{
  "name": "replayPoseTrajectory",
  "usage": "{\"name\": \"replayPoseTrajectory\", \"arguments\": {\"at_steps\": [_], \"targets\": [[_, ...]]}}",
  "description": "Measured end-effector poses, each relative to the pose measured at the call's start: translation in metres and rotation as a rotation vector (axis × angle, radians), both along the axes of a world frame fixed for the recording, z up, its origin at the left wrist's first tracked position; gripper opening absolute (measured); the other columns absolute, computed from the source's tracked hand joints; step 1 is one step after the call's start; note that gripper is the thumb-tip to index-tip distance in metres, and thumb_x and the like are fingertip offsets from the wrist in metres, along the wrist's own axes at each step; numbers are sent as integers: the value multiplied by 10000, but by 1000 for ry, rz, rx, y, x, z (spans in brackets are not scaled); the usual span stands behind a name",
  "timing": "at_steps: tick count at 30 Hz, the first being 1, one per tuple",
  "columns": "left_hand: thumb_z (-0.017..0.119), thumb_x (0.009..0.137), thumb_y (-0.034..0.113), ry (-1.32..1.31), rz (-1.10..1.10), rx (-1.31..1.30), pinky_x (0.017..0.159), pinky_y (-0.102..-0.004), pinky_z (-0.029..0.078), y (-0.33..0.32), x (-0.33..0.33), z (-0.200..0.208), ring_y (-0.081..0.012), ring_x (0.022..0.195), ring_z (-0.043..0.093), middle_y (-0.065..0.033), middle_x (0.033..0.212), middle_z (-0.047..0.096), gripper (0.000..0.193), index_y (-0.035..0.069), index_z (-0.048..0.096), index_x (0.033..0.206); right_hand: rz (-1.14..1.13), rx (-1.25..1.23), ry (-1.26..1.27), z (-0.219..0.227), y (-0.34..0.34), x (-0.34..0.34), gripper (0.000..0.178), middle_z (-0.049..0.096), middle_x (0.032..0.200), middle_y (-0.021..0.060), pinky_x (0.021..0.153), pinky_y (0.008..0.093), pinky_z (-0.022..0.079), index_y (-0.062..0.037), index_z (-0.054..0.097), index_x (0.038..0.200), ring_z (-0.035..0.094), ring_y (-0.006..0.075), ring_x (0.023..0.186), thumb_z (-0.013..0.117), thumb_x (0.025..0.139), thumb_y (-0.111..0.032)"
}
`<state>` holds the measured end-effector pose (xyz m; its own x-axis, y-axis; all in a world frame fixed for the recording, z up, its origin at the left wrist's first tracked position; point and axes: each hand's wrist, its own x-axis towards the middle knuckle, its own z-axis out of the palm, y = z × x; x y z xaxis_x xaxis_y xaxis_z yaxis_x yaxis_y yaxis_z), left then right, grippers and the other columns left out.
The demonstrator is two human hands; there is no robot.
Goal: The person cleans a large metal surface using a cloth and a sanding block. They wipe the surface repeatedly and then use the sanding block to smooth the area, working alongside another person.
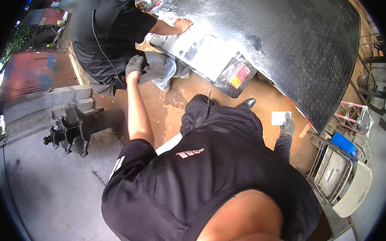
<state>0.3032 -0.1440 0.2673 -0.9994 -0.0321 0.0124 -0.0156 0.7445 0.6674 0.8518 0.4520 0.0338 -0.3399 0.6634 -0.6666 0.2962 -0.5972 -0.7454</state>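
Head view shows gloved left hand (135, 65) stretched forward.

A brown floor (161, 117), mottled with paler patches, is spreading across the middle. Grey concrete (44, 193) is running along the floor's left edge, and low steps (48, 100) are rising farther up that side. Beyond them a rust-red corrugated sheet (35, 74), marked with blue, is standing, and green plants (17, 40) are showing past its far end. Daylight is breaking through brightly at the far left. By the floor's right edge, a pale chair (356, 188) is sitting near something flat and blue (344, 145).
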Motion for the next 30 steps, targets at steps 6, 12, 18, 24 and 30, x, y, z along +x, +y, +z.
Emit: {"name": "replayPoseTrajectory", "arguments": {"at_steps": [6,12,18,24,30], "targets": [[622,992,427,-172,320,366,884,-394,529,7,-21,-68,-255,1103,650,-88,1271,692,436,138,667,1316,-19,45,-83,43,41,-16,327,708,986,8,691,325,562,-85,682,1161,681,152,813,758,919,-292],[671,929,555,-286,-242,-260,1121,-440,418,38,-18,-199,-363,1366,519,-230,1497,530,753,39,533,1461,-367,154,-181,58,-21,15,269,726,923,73,649,356,567,-5,713,1036,704,195,787,789,895,-221],[534,976,597,-107,-534,-647,1255,-513,207,72,-111,-227,-379,1521,319,-211,1642,352,842,56,352,1595,-212,165,-622,116,-202,79,225,723,951,64,713,359,581,-34,705,1053,705,209,823,775,913,-196],[401,1014,593,70,-597,-875,1234,-669,52,85,-177,-261,-346,1584,172,-180,1706,210,824,55,277,1626,-645,67,-502,181,-353,70,221,736,969,69,660,362,602,-56,715,1022,711,203,774,841,861,-139],[353,1032,592,-50,-816,-865,1231,-698,10,104,-128,-229,-346,1591,143,-173,1716,181,815,58,241,1637,-697,87,-654,242,-400,-6,257,731,945,73,647,350,598,-72,684,1063,706,195,752,840,874,-147]]}}
